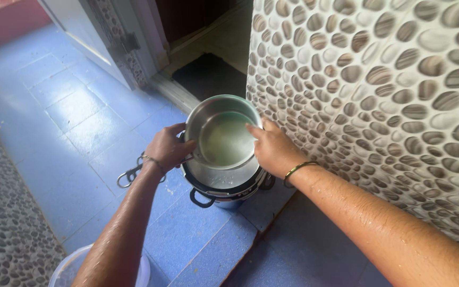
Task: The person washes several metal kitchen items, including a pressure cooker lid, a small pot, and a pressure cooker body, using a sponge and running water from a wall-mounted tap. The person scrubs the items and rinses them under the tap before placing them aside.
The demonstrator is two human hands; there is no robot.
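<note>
A round steel bowl [224, 139] with cloudy water in it sits tilted on top of a larger steel pot [224, 192] that has black side handles. My left hand [167, 149] grips the bowl's left rim; a bangle and metal tongs [128, 174] hang at that wrist. My right hand [273, 150] holds the bowl's right rim, fingers over the edge, with a green bangle on the wrist. Both forearms are wet.
A pebble-patterned wall [378, 90] rises close on the right. The floor is blue tile [70, 122], with a step edge under the pot. A doorway with a dark mat [208, 74] lies ahead. A pale plastic bucket rim [65, 268] shows at the bottom left.
</note>
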